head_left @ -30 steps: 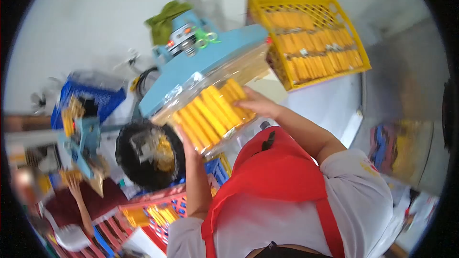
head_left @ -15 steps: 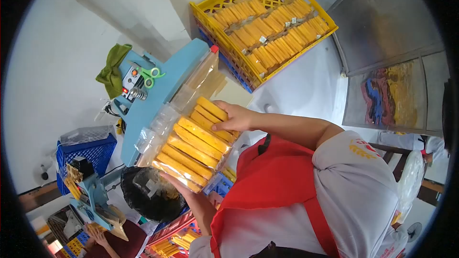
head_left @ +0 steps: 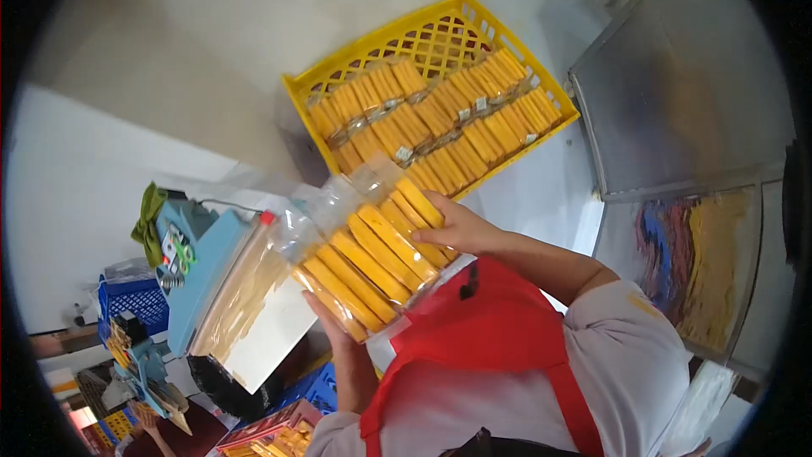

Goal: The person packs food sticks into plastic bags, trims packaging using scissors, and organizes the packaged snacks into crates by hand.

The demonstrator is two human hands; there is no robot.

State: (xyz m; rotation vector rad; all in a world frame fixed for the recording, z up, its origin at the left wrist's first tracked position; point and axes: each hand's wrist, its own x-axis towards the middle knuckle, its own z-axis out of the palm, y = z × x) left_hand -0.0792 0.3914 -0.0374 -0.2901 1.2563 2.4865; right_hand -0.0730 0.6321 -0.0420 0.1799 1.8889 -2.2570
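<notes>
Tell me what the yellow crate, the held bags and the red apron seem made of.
Yellow crate: moulded plastic, slight sheen; rigid lattice walls suggest it.
Clear bags: thin, glossy plastic film, see-through and glinting.
Red apron: matt, probably fabric, given its soft drape; fibre unclear.

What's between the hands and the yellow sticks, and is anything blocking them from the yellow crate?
Only clear plastic bags separate the left hand and right hand from the yellow sticks. Nothing visible stands between those bags and the yellow crate.
</notes>
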